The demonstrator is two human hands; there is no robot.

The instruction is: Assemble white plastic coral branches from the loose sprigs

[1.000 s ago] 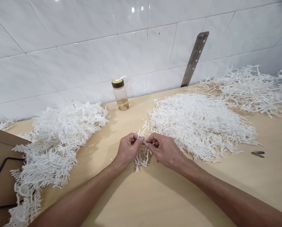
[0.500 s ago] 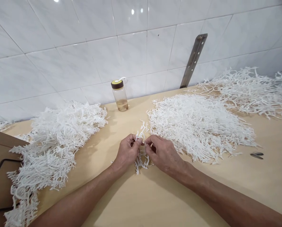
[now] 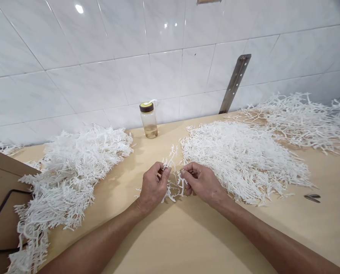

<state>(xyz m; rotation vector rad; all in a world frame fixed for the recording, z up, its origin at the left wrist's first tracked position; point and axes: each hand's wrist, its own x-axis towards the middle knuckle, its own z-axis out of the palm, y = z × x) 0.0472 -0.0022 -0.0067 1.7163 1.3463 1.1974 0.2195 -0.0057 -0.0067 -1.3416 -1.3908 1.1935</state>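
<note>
My left hand (image 3: 154,185) is closed, thumb against fingers, on a white branched plastic-looking sprig (image 3: 173,153) whose forked tips stick up above the thumb. Close by on the right, my right hand (image 3: 201,183) pinches a white branching stem (image 3: 182,182); whether it joins the left hand's sprig I cannot tell. More thin white branches show in the gap between both hands, low over the table (image 3: 170,236). A large heap of similar white sprigs (image 3: 244,156) lies just beyond my right hand. Another heap (image 3: 78,167) spreads on the left.
A lidded clear bottle (image 3: 150,123) with some brownish liquid stands near the tiled wall (image 3: 95,91). A metal bracket (image 3: 235,84) leans up there. Looser white branches (image 3: 304,118) lie far right, a small dark tool (image 3: 312,198) at right. A brown box (image 3: 4,182) stands left.
My right hand has drawn a little away to the right from my left, and white branches now show between them. The whole view has shifted slightly downward in the picture.
</note>
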